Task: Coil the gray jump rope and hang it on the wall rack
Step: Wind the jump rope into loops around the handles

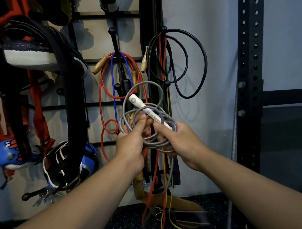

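Observation:
The gray jump rope (158, 89) is gathered into several loose loops in front of the wall rack (101, 104). Its white handle (146, 110) lies slanted across the loops, printed side toward me. My left hand (130, 143) grips the bundle from the left, thumb pressed on the loops. My right hand (179, 140) holds the lower end of the handle and the right side of the loops. One gray strand (171, 172) hangs down below my right hand. A black ball-tipped peg (117, 86) of the rack sticks out just above and left of the bundle.
A red and a blue rope (102, 85) with wooden handles hang from the upper peg (112, 31). A black rope (204, 60) and coloured bands hang on the right pegs. Shoes, straps and belts crowd the left side. A black perforated steel upright (249, 75) stands at right.

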